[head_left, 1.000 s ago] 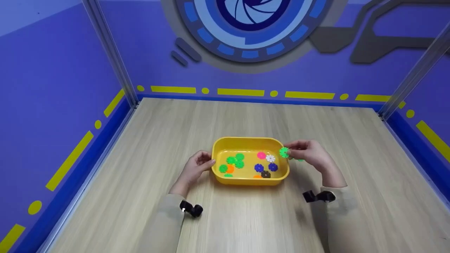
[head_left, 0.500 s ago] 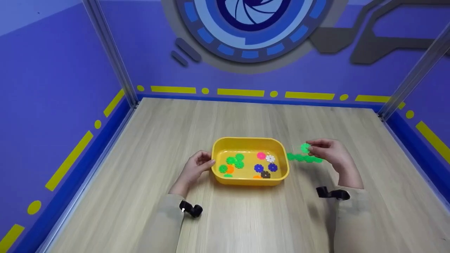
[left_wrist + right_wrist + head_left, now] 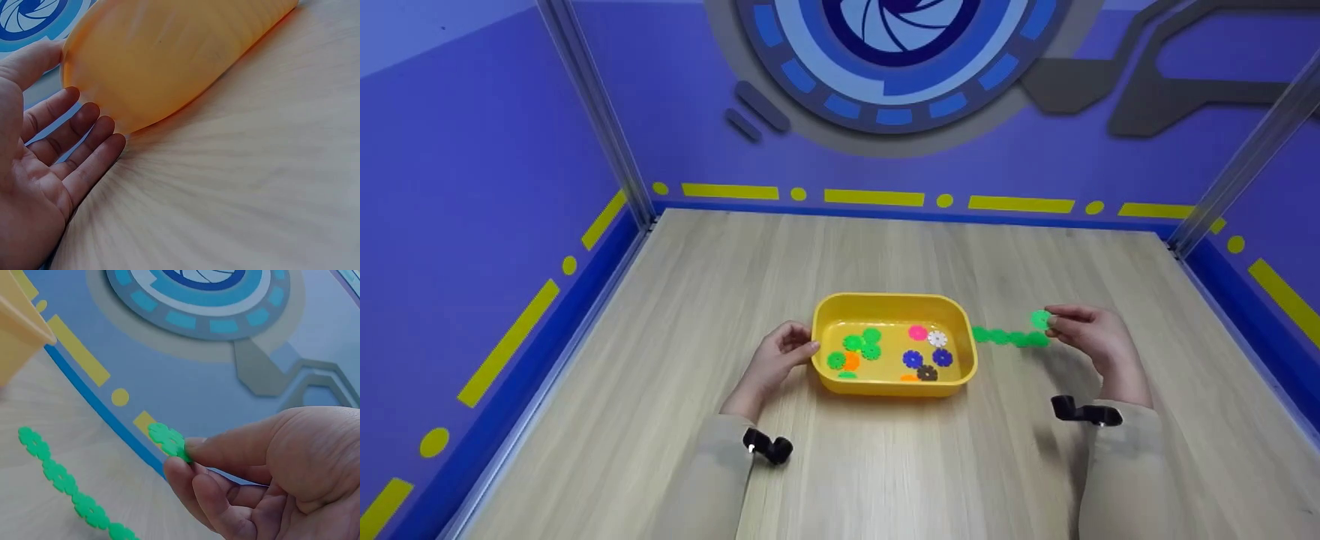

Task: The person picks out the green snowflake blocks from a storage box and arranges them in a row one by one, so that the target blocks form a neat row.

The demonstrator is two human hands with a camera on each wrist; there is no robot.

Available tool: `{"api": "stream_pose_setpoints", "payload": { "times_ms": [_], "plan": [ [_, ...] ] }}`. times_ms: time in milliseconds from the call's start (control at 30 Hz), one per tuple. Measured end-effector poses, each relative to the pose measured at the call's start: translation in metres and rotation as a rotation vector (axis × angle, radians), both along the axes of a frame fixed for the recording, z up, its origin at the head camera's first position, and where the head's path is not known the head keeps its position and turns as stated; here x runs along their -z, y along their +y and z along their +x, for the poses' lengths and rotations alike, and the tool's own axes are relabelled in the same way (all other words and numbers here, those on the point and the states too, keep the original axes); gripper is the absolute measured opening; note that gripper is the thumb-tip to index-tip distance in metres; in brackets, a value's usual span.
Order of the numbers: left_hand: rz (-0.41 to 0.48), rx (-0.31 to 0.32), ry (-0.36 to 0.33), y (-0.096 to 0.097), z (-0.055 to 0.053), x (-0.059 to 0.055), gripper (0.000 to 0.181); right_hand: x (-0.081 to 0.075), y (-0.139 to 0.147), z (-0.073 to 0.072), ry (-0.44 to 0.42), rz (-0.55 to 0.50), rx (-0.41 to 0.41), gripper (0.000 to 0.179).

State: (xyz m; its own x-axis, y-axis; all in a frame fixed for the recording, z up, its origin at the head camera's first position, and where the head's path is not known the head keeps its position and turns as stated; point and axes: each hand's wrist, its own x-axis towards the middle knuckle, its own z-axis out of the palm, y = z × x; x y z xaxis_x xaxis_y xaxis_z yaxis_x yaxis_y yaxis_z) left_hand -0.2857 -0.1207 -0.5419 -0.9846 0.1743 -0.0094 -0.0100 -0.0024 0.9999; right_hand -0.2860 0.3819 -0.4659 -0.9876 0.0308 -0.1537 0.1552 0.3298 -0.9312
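A yellow plastic basin (image 3: 894, 387) stands on the table with several toothed plastic discs inside. My left hand (image 3: 774, 361) grips its left end, the thumb at the rim and the fingertips against the outer wall (image 3: 146, 67). Between thumb and forefinger, my right hand (image 3: 1099, 341) pinches a green snowflake disc (image 3: 169, 440). That disc is raised above the right end of a chain of green discs (image 3: 1009, 337), which lies on the table to the right of the basin. In the right wrist view, the chain (image 3: 59, 477) runs below and left of the held disc, apart from it.
In the basin, green discs (image 3: 871, 351) and an orange disc (image 3: 851, 361) lie at the left. Pink (image 3: 917, 332), white (image 3: 937, 339), blue (image 3: 913, 358) and dark (image 3: 928, 373) discs lie at the right. Purple-blue panels (image 3: 840, 161) wall the wooden table (image 3: 855, 465) at the back and sides.
My right hand has carried the green disc rightward from the basin's right rim to above the chain's far end, bringing the chain into view. My left hand and the basin have stayed put.
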Motion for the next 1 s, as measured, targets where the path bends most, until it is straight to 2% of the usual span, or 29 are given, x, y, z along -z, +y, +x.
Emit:
{"api": "stream_pose_setpoints", "payload": {
  "times_ms": [233, 467, 667, 1000],
  "plan": [
    [0.002, -0.009, -0.005, 0.0, 0.002, -0.002, 0.028, 0.013, 0.009, 0.0, -0.031, -0.016, 0.082, 0.049],
    [-0.007, -0.013, -0.006, 0.001, 0.002, -0.003, 0.027, 0.024, 0.015, -0.002, -0.078, 0.04, 0.155, 0.048],
    [-0.008, -0.016, -0.009, 0.001, 0.002, -0.002, 0.027, 0.029, 0.019, -0.002, -0.082, 0.083, 0.213, 0.046],
    [-0.017, 0.0, 0.005, 0.0, 0.001, -0.001, 0.027, 0.034, 0.016, -0.001, -0.076, 0.214, 0.223, 0.04]
  ]
}}
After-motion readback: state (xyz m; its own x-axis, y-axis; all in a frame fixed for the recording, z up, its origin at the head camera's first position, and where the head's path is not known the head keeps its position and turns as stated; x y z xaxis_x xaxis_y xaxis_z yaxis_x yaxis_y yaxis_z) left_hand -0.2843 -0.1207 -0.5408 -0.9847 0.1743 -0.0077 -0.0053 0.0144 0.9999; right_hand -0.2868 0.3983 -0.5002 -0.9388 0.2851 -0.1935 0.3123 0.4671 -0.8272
